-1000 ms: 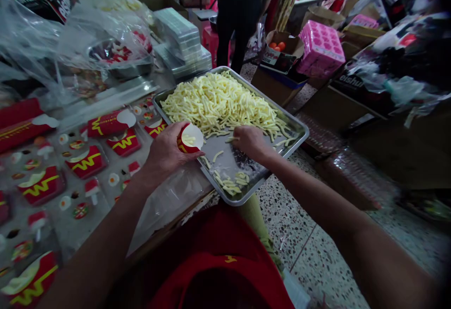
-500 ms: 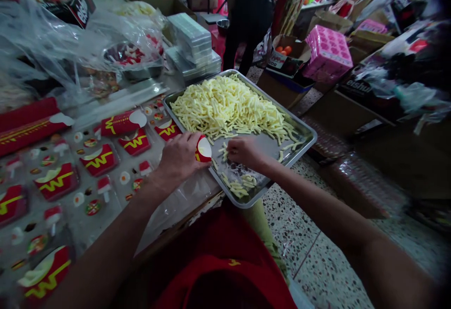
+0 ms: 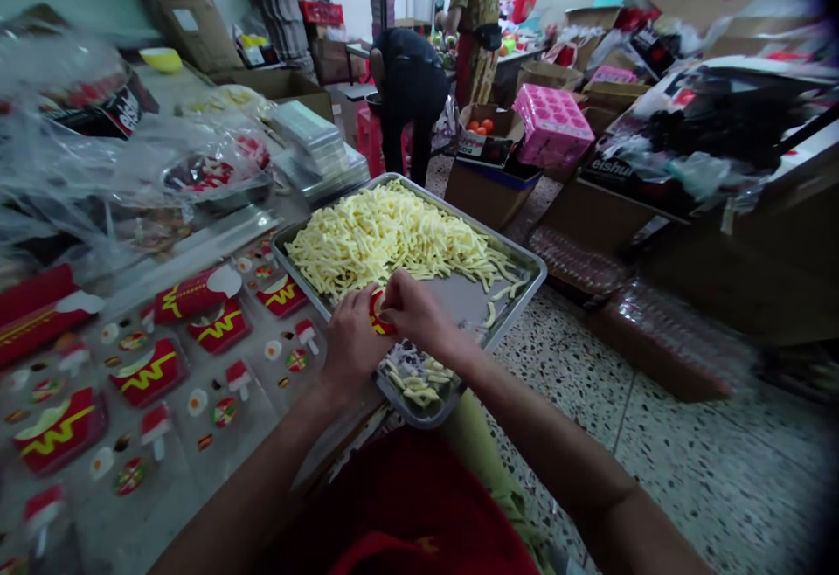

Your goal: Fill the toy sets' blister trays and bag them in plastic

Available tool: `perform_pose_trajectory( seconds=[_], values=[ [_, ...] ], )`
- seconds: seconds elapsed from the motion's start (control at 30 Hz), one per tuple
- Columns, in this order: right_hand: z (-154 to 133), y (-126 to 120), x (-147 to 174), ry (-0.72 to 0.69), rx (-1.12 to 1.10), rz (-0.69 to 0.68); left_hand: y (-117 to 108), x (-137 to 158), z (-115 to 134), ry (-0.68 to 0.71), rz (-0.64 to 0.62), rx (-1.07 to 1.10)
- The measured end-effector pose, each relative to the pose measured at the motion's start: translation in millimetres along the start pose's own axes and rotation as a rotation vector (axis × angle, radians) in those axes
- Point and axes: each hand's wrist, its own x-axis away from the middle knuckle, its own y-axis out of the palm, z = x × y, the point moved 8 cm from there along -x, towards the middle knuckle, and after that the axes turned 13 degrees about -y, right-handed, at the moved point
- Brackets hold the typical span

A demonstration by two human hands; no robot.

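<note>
Held upright over the near left edge of the tray is a small red fries carton, with my left hand closed around it. My right hand is closed in a pinch at the carton's mouth; its fingers hide whatever is between them. Just beyond both hands, a big heap of pale yellow toy fries fills the far part of the metal tray. A few loose fries lie in its near corner among whitish crumbs.
Clear blister packs with red cartons and tiny toy foods cover the table at left. Stacked clear boxes and plastic bags stand behind. Cardboard boxes and a pink pack sit right. Two people are farther back.
My right hand has moved from the tray's bare floor up to the carton's mouth in my left hand. The view has tilted up and shifted right.
</note>
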Motion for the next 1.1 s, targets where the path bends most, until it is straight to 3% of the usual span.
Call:
perform_pose_trajectory(
  seconds=[0.1,0.23,0.4,0.53,0.63,0.73,0.8,0.83,0.9,1.03,1.1],
  values=[
    [-2,14,-1,-0.026,-0.229,0.036,-1,5,-3,-0.007,0.018,0.11],
    [-23,19,-6,-0.196,-0.262,-0.137,-1,9,-16,-0.079,-0.048,0.206],
    [-18,-9,-48,-0.385,0.008,-0.092,-26,-3,-35,-0.196,-0.007,0.112],
    [4,9,-68,-0.489,0.408,-0.352,-57,-13,-47,-0.24,0.019,0.149],
    [27,-11,-58,-0.424,0.387,-0.486,-72,-12,-63,-0.271,0.022,0.157],
    [50,-61,-48,-0.235,0.24,-0.394,-70,-6,-76,-0.325,-0.02,0.138],
    [66,-82,-44,-0.081,0.227,-0.286,-65,-3,-76,-0.341,-0.063,0.145],
    [69,-82,-42,-0.046,0.233,-0.252,-63,-4,-72,-0.335,-0.077,0.153],
    [64,-62,-40,-0.109,0.246,-0.247,-62,-6,-59,-0.295,-0.078,0.164],
    [44,-1,-31,-0.345,0.203,-0.502,-71,-10,-44,-0.202,-0.034,0.105],
    [51,-10,-33,-0.282,0.242,-0.452,-73,-9,-50,-0.213,-0.026,0.065]
  ],
)
